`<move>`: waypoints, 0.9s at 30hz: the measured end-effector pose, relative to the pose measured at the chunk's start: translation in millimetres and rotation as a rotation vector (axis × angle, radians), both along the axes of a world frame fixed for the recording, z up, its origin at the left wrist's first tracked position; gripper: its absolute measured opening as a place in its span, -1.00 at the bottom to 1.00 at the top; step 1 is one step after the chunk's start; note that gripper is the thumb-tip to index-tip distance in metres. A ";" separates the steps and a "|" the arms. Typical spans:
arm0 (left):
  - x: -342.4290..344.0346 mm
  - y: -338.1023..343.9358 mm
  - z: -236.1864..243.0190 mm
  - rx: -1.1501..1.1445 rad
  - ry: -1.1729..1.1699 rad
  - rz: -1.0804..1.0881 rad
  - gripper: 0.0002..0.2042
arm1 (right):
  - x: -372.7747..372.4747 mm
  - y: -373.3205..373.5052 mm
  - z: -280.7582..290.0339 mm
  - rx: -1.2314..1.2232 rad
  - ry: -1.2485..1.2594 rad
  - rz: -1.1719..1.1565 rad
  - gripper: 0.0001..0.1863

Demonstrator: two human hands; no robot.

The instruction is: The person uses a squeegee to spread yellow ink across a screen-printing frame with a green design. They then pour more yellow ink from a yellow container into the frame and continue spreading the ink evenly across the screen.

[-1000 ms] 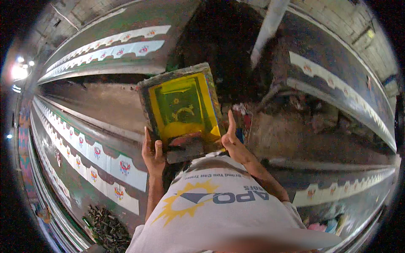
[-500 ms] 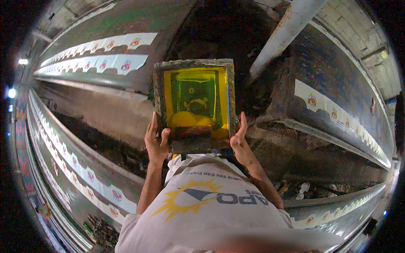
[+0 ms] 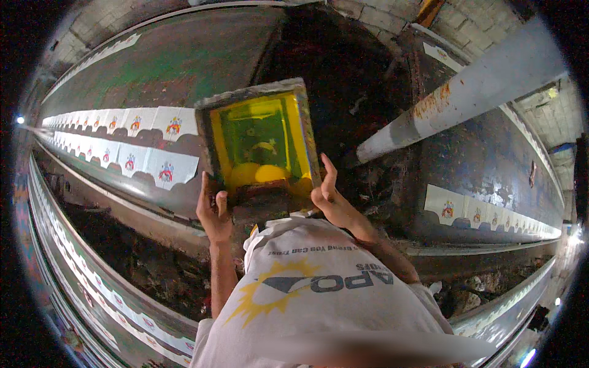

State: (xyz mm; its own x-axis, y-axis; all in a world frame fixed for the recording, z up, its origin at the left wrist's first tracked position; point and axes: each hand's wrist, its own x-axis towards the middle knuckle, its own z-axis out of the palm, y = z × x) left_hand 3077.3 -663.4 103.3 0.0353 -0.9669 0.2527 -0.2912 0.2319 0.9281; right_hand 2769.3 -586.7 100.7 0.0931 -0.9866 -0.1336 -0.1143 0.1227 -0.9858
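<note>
A square screen frame [image 3: 249, 91] with a greenish-yellow mesh, pooled yellow ink [image 3: 270, 173] and a dark squeegee-like bar [image 3: 257, 195] along its near end is held tilted in front of my shirt. My left hand [image 3: 215, 214] grips its left side near the lower corner, fingers extended upward along the edge and thumb inward. My right hand [image 3: 333, 199] grips the right side near the lower corner, its fingers also pointing up along the frame.
Long dark tables [image 3: 202, 46] on both sides bear rows of white cut pieces [image 3: 178, 172] printed with small coloured motifs. A rusty grey pole [image 3: 466, 86] slants beyond the frame to the right. Dark debris [image 3: 466, 297] lies on the ground between the tables.
My view has turned, bringing the pole much larger and nearer on the right. The frame, still in both hands, straightened and now tilts slightly again, higher in the picture.
</note>
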 end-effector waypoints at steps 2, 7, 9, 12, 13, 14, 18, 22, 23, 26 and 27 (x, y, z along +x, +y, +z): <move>-3.0 -21.4 5.9 0.019 0.025 0.057 -0.38 | -9.6 -37.4 10.8 0.186 -0.135 0.107 0.21; -9.9 -79.8 16.6 0.054 -0.038 0.149 -0.35 | -20.0 -136.1 25.9 0.013 -0.056 0.167 0.29; -20.5 -104.0 11.5 0.050 -0.038 0.200 -0.34 | -22.2 -176.3 19.4 0.003 -0.143 0.194 0.31; -44.5 -151.3 0.0 0.055 -0.020 0.257 -0.34 | -47.8 -239.1 4.6 0.064 -0.043 0.234 0.34; -54.3 -169.5 -3.5 0.047 -0.052 0.279 -0.35 | -58.1 -261.9 -1.3 0.064 -0.020 0.247 0.34; -62.8 -184.0 -7.5 0.077 -0.025 0.307 -0.36 | -65.0 -278.0 -6.3 0.008 0.002 0.243 0.33; -133.9 -273.9 -30.1 0.001 -0.086 0.340 -0.36 | -137.6 -374.4 -27.7 -0.033 0.016 0.254 0.28; -212.1 -343.7 -31.3 0.040 0.027 0.259 -0.33 | -211.6 -449.9 -21.5 -0.077 -0.093 0.129 0.17; -224.6 -352.6 -30.6 0.057 -0.037 0.265 -0.32 | -227.2 -454.8 -19.8 -0.074 -0.055 0.068 0.16; -259.2 -409.9 -34.2 0.015 -0.102 0.191 -0.30 | -266.0 -482.0 -13.0 -0.051 -0.119 0.085 0.15; -263.8 -426.9 -32.4 0.006 -0.083 0.171 -0.29 | -272.5 -488.1 -12.2 -0.052 -0.116 0.073 0.17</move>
State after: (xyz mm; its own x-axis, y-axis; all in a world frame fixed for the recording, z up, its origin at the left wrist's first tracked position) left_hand 2813.5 -1090.3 71.0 0.1786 -0.9500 0.2562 -0.4014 0.1674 0.9005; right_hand 2496.8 -1074.8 88.5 0.1764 -0.9821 -0.0665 -0.0062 0.0664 -0.9978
